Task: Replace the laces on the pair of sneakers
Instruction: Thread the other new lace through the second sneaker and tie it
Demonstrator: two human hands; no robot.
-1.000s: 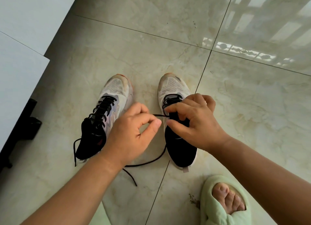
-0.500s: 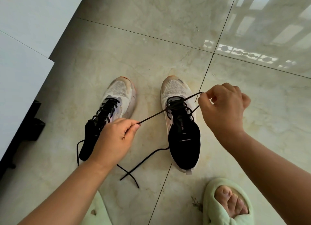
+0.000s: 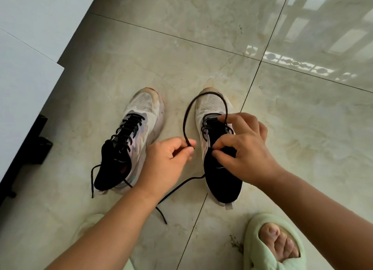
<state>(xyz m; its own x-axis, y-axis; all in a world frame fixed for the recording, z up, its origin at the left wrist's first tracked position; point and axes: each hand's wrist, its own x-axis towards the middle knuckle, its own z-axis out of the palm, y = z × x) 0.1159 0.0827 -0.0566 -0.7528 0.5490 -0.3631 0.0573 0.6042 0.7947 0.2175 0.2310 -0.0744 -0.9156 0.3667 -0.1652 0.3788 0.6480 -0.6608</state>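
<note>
Two white mesh sneakers with black heels stand on the tiled floor. The left sneaker (image 3: 139, 116) is fully laced in black, and its lace ends trail on the floor. My left hand (image 3: 163, 162) pinches one end of a black lace (image 3: 184, 120), which arcs in a slack loop over the toe of the right sneaker (image 3: 222, 185). My right hand (image 3: 246, 154) pinches that sneaker's upper at the eyelets between thumb and fingers, its index fingertip by the lace. The lace's other end lies on the floor between the sneakers.
My right foot in a pale green slipper (image 3: 262, 239) rests at the bottom right, and another slipper (image 3: 88, 223) peeks out under my left forearm. White furniture (image 3: 24, 88) with a black foot (image 3: 40, 144) borders the left side.
The lace was pulled taut between my spread hands. My right hand has since dropped back onto the right sneaker, my left hand has moved inward, and the lace hangs in a loose loop.
</note>
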